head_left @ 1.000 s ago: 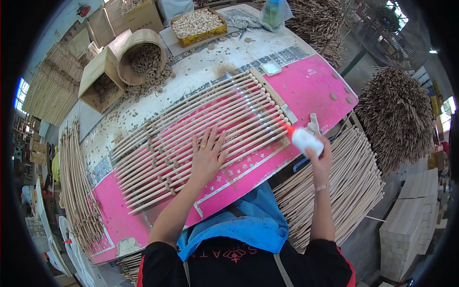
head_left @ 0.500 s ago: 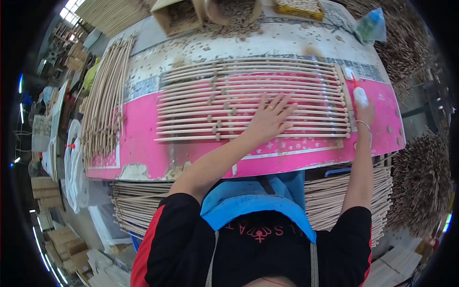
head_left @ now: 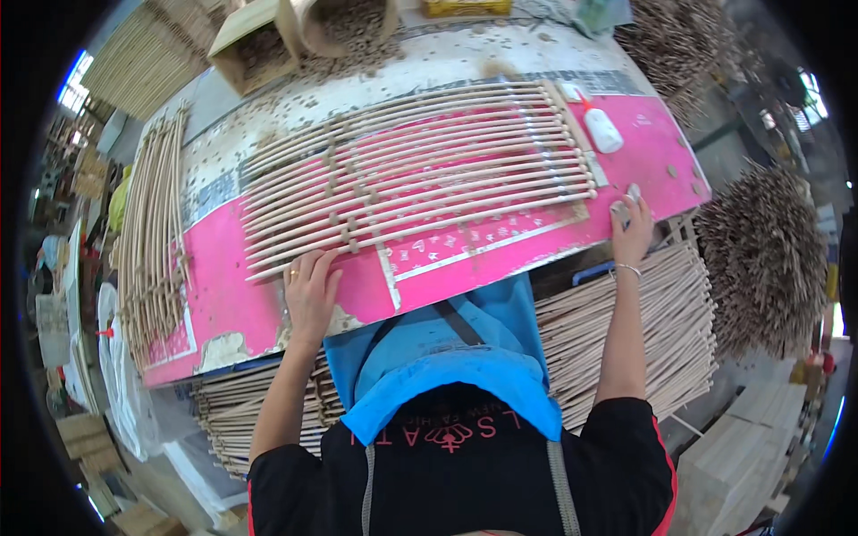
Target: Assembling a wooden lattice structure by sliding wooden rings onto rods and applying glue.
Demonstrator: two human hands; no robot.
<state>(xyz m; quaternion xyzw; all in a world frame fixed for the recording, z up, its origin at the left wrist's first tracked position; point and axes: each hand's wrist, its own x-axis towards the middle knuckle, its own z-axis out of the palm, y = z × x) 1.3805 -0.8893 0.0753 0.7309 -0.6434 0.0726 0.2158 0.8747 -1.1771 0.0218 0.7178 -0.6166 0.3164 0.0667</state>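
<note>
A row of slim wooden rods (head_left: pixel 429 170) lies side by side on a pink-covered table. Small wooden rings sit on them towards the left, and their right ends have round knobs along a wooden strip (head_left: pixel 581 138). My left hand (head_left: pixel 310 290) is at the near left corner of the row, fingers apart and bent beside the nearest rod. At the table's near right edge, my right hand (head_left: pixel 635 234) has its fingers closed around something small and greyish that I cannot make out. A white glue bottle (head_left: pixel 603 132) with a red nozzle is beyond it on the table.
More rods (head_left: pixel 152 241) are piled at the table's left end. Wooden boxes (head_left: pixel 255 45) and scattered rings lie along the far side. Under the near edge are stacked rods (head_left: pixel 635 322). Large rod bundles (head_left: pixel 764 263) stand to the right.
My right hand has let go of the glue bottle and come down to the near edge. My left hand has left the middle of the rods for their near left corner. The view has shifted.
</note>
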